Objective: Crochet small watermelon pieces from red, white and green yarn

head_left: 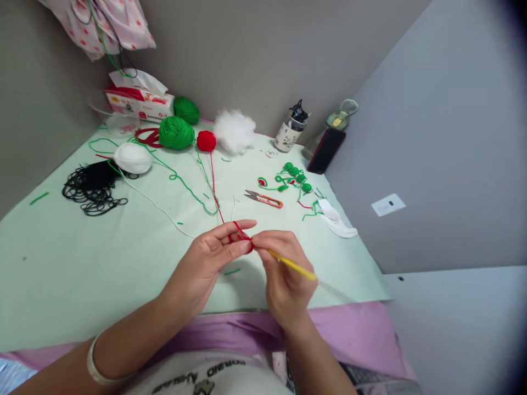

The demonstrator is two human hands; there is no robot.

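Above the front of the table, my left hand [214, 252] pinches a small piece of red crochet work [248, 247] between thumb and fingers, its index finger stretched out. Red yarn [213, 186] loops over that finger and leads back to a red yarn ball [206, 141]. My right hand [288, 269] is closed around a yellow-handled crochet hook [293, 265]. The hook's tip meets the red piece, largely hidden by my fingers. Just beyond the hands lie orange-handled thread snips [264, 198].
Green yarn balls [177, 133], a white yarn ball [133, 158], black cord [93, 186] and white stuffing [234, 131] lie at the back left. Small green crocheted pieces [297, 175], a pen cup [290, 134], a phone [326, 151] and a bottle [335, 122] are toward the right wall.
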